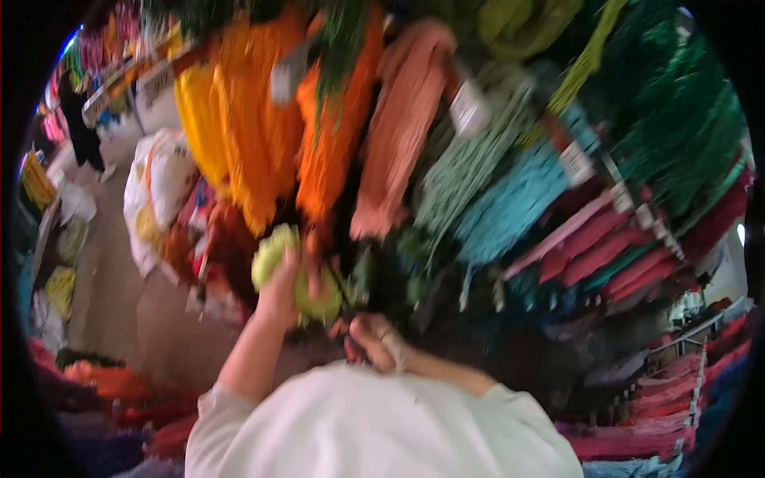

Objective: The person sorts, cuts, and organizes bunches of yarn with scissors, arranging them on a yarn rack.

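Note:
My left hand [280, 285] is closed around a pale yellow-green skein of yarn [273, 253], which bulges out above the fingers. More of the yellow-green yarn [317, 301] shows to the right of that hand. In front of my body, my right hand [374, 342] is wrapped round the handles of dark scissors [344, 296]. Their blades point up and lie against the right side of the yarn. Blur hides whether the blades are apart and whether any strand is between them.
Orange skeins [255, 119], a salmon skein [408, 119] and a light blue skein [510, 195] hang ahead. Dark green yarn [677, 119] hangs at right. A white sack [159, 191] stands at left. Red yarn [661, 390] fills a rack at lower right. A person [80, 123] stands far left.

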{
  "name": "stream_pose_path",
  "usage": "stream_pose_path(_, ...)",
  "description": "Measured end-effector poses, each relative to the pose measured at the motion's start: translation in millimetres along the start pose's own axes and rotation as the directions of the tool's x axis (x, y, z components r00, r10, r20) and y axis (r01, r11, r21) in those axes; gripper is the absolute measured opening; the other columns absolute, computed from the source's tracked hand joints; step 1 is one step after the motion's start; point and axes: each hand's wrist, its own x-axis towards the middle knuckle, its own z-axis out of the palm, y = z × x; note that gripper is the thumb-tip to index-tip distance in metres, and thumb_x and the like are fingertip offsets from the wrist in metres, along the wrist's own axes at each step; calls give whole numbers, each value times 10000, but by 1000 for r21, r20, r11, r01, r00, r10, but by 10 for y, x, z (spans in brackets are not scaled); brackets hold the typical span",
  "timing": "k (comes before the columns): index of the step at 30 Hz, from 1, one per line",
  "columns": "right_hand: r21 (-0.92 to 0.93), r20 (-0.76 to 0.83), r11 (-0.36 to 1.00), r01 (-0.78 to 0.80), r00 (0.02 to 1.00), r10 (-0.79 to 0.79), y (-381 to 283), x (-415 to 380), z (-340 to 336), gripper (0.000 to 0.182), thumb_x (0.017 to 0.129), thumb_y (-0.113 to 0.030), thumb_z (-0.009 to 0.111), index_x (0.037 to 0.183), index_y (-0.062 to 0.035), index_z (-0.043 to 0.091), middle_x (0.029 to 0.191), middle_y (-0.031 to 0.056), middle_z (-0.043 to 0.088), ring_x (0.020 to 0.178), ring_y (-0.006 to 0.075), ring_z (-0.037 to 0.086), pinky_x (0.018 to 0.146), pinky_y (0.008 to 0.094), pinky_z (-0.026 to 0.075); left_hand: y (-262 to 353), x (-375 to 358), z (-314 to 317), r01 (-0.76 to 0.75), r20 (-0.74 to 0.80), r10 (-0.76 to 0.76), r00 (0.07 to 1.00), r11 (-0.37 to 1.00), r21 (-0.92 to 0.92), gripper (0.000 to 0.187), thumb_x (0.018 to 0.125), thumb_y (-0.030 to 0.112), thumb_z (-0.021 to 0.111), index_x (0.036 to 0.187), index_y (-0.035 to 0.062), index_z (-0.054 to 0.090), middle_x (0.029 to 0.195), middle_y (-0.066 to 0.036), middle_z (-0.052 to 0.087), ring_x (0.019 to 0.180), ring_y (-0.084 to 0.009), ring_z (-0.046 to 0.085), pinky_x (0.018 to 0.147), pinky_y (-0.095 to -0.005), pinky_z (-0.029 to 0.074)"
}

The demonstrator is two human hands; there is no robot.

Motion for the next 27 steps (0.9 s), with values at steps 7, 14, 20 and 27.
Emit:
stream_pose_path(7,6,79,1000,-17,997,16,-9,125,-108,529,1018,-547,419,853,-80,606,678,1,576,596,81,499,551,225,381,-49,-37,-12,-36,92,38,995,999,-18,350,1009,467,500,896,136,513,516,-25,447,503,-188,500,546,-361,470)
stream_pose_path(14,-30,12,984,174,985,-174,35,302,19,501,1053,-482,373,910,-54,590,702,31,591,626,90,525,565,237,400,-139,-125,-41,-106,171,109,979,994,-23,349,1034,382,444,852,95,524,505,-51,450,454,-201,480,570,-352,490)
stream_pose_path(20,55,45,998,-26,999,23,-100,158,59,516,1016,-539,440,1020,-70,655,599,-21,504,522,72,437,499,231,330,-41,-93,-53,-127,89,144,985,976,-178,332,1035,383,456,853,110,505,496,-32,407,428,-185,426,912,-461,526)
stream_pose_path(27,-100,-30,994,-32,999,29,-92,115,1,470,1024,-524,433,1045,-108,651,616,-43,475,544,69,436,505,234,356,-28,-73,-22,-175,-67,172,983,984,-40,309,1008,451,506,987,151,576,614,-31,487,533,-162,483,632,-341,493)
